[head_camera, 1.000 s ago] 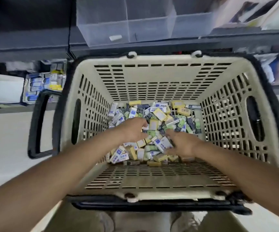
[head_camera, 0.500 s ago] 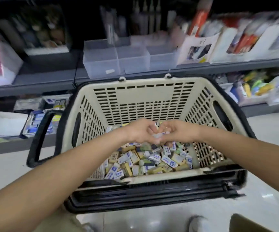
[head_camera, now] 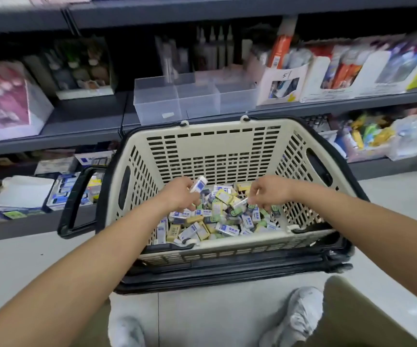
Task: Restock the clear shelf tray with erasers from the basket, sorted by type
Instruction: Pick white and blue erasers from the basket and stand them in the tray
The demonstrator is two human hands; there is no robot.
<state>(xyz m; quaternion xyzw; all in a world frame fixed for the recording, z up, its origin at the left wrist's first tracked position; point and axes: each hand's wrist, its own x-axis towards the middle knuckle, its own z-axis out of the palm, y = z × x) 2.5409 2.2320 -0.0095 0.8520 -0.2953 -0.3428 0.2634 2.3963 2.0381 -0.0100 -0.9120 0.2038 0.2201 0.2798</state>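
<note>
Blue-white eraser point(head_camera: 199, 184) gripped in left hand point(head_camera: 180, 194) over cream basket point(head_camera: 212, 126); pale eraser point(head_camera: 242, 202) pinched in right hand point(head_camera: 270, 191), likewise over it.

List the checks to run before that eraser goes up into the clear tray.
1. Left hand grips a blue-and-white eraser: ok.
2. Right hand has a pick secured: cannot tell, its fingers are blurred.
3. Clear tray open-topped, beyond the basket: ok.
4. White piece in the tray's left compartment matches that type: cannot tell.
5. Mixed erasers in the basket to sort: ok.
</note>
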